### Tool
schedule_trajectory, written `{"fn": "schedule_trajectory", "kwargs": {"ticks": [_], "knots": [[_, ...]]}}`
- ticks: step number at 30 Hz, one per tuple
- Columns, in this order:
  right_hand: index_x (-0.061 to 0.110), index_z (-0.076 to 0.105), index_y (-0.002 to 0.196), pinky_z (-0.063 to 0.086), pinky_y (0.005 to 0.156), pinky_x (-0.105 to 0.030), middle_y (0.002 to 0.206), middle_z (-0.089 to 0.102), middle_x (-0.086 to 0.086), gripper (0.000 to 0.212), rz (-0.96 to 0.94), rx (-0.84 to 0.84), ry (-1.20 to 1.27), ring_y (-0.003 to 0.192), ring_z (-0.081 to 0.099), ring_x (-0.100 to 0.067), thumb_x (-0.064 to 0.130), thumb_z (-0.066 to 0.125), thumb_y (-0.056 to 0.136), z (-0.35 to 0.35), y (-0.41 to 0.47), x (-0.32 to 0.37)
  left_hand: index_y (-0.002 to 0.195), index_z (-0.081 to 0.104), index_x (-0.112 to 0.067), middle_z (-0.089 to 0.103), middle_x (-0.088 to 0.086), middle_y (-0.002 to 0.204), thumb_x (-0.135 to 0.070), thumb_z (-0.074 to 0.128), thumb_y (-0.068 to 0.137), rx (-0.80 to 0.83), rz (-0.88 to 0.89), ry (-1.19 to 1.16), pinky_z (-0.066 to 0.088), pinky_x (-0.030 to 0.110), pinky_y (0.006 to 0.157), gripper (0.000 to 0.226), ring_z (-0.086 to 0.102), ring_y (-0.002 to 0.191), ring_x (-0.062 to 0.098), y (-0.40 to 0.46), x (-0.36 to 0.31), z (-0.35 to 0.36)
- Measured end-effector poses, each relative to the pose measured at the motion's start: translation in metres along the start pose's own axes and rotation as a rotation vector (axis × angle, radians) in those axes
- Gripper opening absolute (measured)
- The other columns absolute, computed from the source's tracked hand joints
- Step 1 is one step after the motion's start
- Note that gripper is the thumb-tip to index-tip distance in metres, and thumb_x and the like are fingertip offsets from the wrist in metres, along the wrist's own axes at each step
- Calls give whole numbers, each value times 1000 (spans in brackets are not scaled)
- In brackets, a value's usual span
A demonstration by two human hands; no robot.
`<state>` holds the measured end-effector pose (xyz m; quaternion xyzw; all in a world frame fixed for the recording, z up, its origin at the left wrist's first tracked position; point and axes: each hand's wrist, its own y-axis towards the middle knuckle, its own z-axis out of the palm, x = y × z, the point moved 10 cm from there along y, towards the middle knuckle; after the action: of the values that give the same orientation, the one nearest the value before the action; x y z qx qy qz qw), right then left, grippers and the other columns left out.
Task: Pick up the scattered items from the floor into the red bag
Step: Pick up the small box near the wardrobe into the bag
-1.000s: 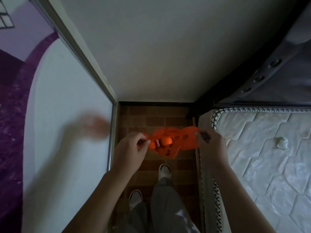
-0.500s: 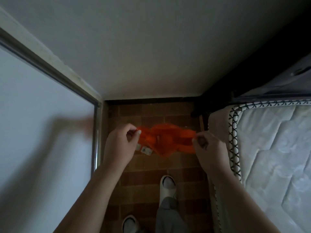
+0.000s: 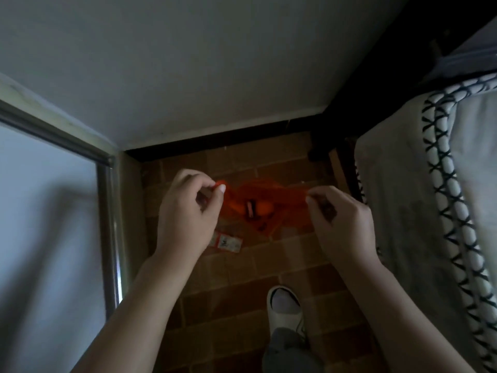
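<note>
A thin red-orange plastic bag [image 3: 271, 195] hangs stretched between my hands above the brown tiled floor. My left hand [image 3: 188, 214] pinches its left rim between thumb and fingertips. Pinching the right rim the same way is my right hand [image 3: 341, 224]. Through the bag's mouth I see an orange round thing [image 3: 263, 208] and a small dark item [image 3: 250, 208] inside. A small white and red packet [image 3: 227, 243] lies flat on the floor below the bag, partly hidden by my left hand.
A mattress [image 3: 419, 211] with black cross-stitched piping fills the right side, beside a dark bed frame [image 3: 338, 130]. A metal-framed sliding panel [image 3: 107, 211] stands on the left. A white wall closes the narrow strip ahead. My white shoe [image 3: 283, 305] stands on the floor.
The view has tilted down and closer to the floor. My hands have pulled the bag's mouth wider. The packet on the floor has come into view below the bag.
</note>
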<state>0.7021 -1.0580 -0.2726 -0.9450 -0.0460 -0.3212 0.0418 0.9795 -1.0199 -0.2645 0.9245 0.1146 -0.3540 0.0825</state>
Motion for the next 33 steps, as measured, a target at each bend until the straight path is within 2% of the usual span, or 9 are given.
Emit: {"fn": "schedule_trajectory", "kwargs": {"ticks": [3, 6, 12, 15, 18, 21, 24, 29, 33], "knots": [[13, 76, 111, 45, 67, -11, 100, 75, 3, 14, -156, -86, -42, 74, 57, 2, 15, 69, 99, 7, 4, 0, 96, 70, -11, 62, -4, 106, -25, 71, 98, -51, 38, -31, 54, 19, 67, 14, 62, 83, 6, 2, 8, 12], [7, 76, 109, 57, 67, -33, 99, 73, -3, 12, -308, -126, -74, 83, 66, -13, 12, 70, 99, 14, 9, -2, 97, 70, -10, 64, -2, 101, -23, 72, 98, -98, 86, -48, 49, 13, 69, 13, 61, 85, 5, 5, 13, 21], [7, 78, 101, 45, 90, -37, 116, 66, -10, 9, -483, -214, -199, 106, 59, -27, 11, 75, 94, 51, 16, 2, 88, 58, -17, 55, -8, 72, -33, 71, 99, -140, 151, -21, 40, 15, 53, 23, 56, 61, 5, 19, 32, 41], [12, 78, 103, 44, 97, -49, 124, 68, -6, 12, -612, -120, -230, 120, 60, -27, 16, 71, 95, 100, 16, 3, 111, 58, -20, 58, -12, 83, -40, 70, 98, -129, 183, 21, 38, 11, 52, 27, 55, 61, 1, 37, 36, 51], [18, 77, 113, 41, 104, -49, 131, 68, -2, 23, -640, -75, -260, 129, 59, -26, 29, 70, 94, 137, 17, -12, 136, 65, -25, 54, -9, 102, -30, 65, 103, -75, 372, 157, 39, 16, 57, 34, 49, 63, 6, 45, 27, 71], [22, 69, 130, 37, 111, -52, 145, 60, 0, 46, -580, -15, -317, 140, 50, -24, 48, 65, 93, 167, 20, -35, 119, 76, -18, 57, 3, 117, -17, 67, 99, -31, 500, 303, 52, 31, 73, 22, 58, 95, 20, 43, 29, 99], [25, 59, 143, 34, 116, -57, 155, 50, 1, 65, -482, 112, -391, 149, 39, -23, 63, 54, 91, 195, 21, -59, 113, 75, -14, 58, 9, 132, -20, 71, 92, 60, 558, 462, 53, 50, 90, 22, 53, 118, 35, 33, 46, 133], [28, 53, 150, 23, 124, -56, 165, 38, 4, 70, -381, 255, -413, 157, 24, -20, 71, 42, 95, 229, 11, -77, 136, 65, -21, 51, 7, 149, -48, 74, 84, 273, 437, 614, 50, 51, 105, 59, 45, 136, 33, 13, 103, 177], [30, 45, 156, 12, 128, -52, 170, 27, 9, 72, -322, 309, -339, 160, 13, -16, 71, 23, 101, 245, 4, -89, 160, 33, -26, 15, 6, 171, -65, 54, 95, 516, 240, 694, 27, 49, 122, 79, 16, 156, 30, 1, 149, 210]]}}
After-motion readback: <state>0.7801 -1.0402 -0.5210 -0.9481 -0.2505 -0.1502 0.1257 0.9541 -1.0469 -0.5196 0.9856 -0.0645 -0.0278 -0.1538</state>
